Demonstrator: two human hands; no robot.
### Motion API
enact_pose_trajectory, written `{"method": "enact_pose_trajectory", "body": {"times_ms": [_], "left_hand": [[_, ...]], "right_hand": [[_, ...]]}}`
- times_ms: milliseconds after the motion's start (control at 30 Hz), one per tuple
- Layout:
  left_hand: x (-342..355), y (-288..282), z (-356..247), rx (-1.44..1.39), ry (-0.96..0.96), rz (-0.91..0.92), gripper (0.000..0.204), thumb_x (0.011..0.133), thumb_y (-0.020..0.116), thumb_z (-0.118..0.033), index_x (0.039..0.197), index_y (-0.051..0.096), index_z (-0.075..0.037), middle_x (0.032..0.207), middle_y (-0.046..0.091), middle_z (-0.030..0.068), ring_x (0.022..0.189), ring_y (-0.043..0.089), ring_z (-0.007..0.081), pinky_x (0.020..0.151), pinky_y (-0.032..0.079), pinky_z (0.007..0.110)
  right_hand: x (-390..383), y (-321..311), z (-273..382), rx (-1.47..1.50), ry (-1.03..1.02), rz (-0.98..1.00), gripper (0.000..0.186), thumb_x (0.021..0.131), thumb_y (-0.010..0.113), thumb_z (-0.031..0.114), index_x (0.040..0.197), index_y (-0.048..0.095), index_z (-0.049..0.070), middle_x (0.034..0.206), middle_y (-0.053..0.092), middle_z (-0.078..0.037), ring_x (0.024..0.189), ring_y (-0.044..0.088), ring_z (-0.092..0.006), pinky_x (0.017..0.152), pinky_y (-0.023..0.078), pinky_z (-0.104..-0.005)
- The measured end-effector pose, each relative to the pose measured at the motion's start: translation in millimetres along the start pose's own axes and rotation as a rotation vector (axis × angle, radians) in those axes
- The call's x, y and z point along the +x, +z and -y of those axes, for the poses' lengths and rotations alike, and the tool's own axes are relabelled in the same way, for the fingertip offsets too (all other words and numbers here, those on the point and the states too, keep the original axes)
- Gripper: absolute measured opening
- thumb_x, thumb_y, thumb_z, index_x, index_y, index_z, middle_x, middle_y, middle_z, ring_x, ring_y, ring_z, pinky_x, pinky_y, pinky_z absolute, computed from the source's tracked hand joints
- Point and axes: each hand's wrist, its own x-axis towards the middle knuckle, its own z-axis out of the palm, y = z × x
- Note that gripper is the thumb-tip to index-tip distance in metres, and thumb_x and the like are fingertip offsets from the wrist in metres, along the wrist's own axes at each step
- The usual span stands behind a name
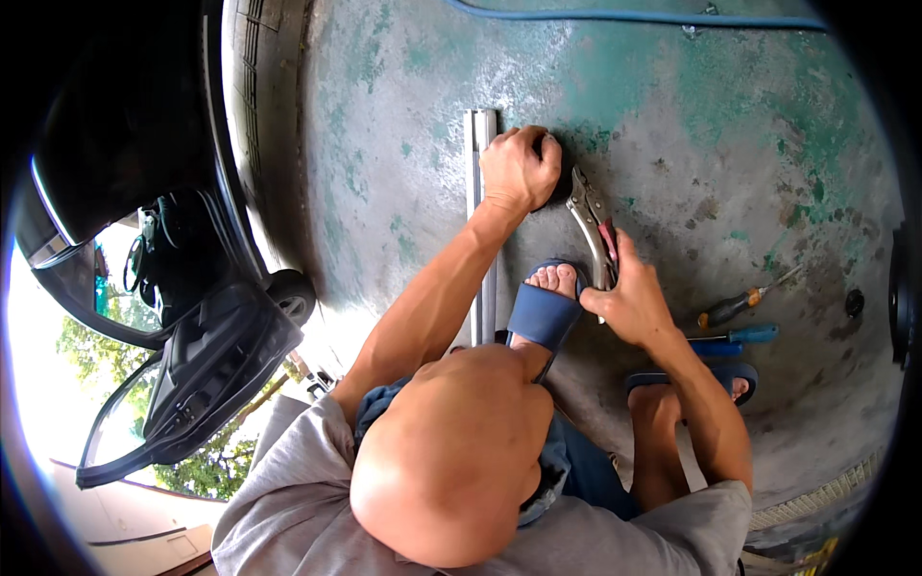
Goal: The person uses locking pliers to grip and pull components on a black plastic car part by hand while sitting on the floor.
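Note:
My right hand (629,293) is closed around the handles of a pair of locking pliers (588,219). The pliers' jaws point up and away, close beside my left hand (521,168). That hand is curled into a fist over a long silvery metal rail (472,192) lying on the floor. A dark shape (555,187) shows at the fist's right edge. What the left fingers hold is hidden beneath them.
At right lie a screwdriver with a dark handle (732,306), a blue-handled tool (751,333) and a small round black thing (854,303). A blue hose (653,16) crosses the far floor. A black car with an open door (206,370) stands left. My sandalled foot (543,312) is beside the rail.

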Motion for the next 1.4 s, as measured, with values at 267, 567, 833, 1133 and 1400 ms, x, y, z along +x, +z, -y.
{"method": "enact_pose_trajectory", "body": {"times_ms": [267,567,833,1133,1400], "left_hand": [[-13,-14,-4,-0.284,-0.121,-0.002,0.049,0.085,0.066,-0.043,0.111,0.075,-0.002,0.105,0.072,0.0233,0.1,0.069,0.0387,0.091,0.053,0.043],[-57,-61,81,-1.267,-0.163,0.004,0.048,0.104,0.051,-0.039,0.131,0.064,-0.001,0.117,0.069,0.0077,0.106,0.062,0.0143,0.1,0.045,0.03],[-63,-96,67,-1.517,-0.238,0.018,0.068,0.101,0.046,-0.062,0.131,0.061,-0.002,0.118,0.067,0.0106,0.105,0.064,0.0219,0.091,0.052,0.041],[-54,-63,-12,-2.363,-0.431,0.822,0.061,0.098,0.058,-0.056,0.131,0.057,-0.005,0.116,0.07,0.0188,0.107,0.071,0.0285,0.093,0.059,0.049],[-87,-54,-51,-2.491,-0.602,1.016,0.028,0.094,0.067,-0.035,0.102,0.068,-0.008,0.092,0.074,0.0086,0.079,0.074,0.0211,0.075,0.061,0.039]], "right_hand": [[9,-9,-15,-0.155,-0.379,-0.086,0.082,0.069,0.071,0.013,0.142,0.041,-0.007,0.081,0.068,-0.02,0.067,0.068,-0.0262,0.066,0.055,-0.0383],[-18,24,39,-0.505,-0.496,-0.082,0.095,0.063,0.073,0.006,0.149,0.034,-0.006,0.106,0.07,-0.023,0.09,0.072,-0.032,0.081,0.055,-0.035],[-51,-8,88,-0.986,-0.96,-0.234,0.1,0.058,0.072,0.003,0.15,0.032,-0.009,0.125,0.063,-0.028,0.1,0.072,-0.0378,0.084,0.058,-0.0396],[-143,-71,149,-1.884,-1.017,-0.195,0.094,0.057,0.073,0.002,0.144,0.039,-0.013,0.091,0.063,-0.019,0.064,0.058,-0.0303,0.051,0.043,-0.0394],[-158,-77,118,-1.942,-1.12,-0.352,0.076,0.072,0.074,-0.004,0.142,0.044,-0.006,0.08,0.059,-0.015,0.06,0.055,-0.0286,0.049,0.042,-0.0386]]}}
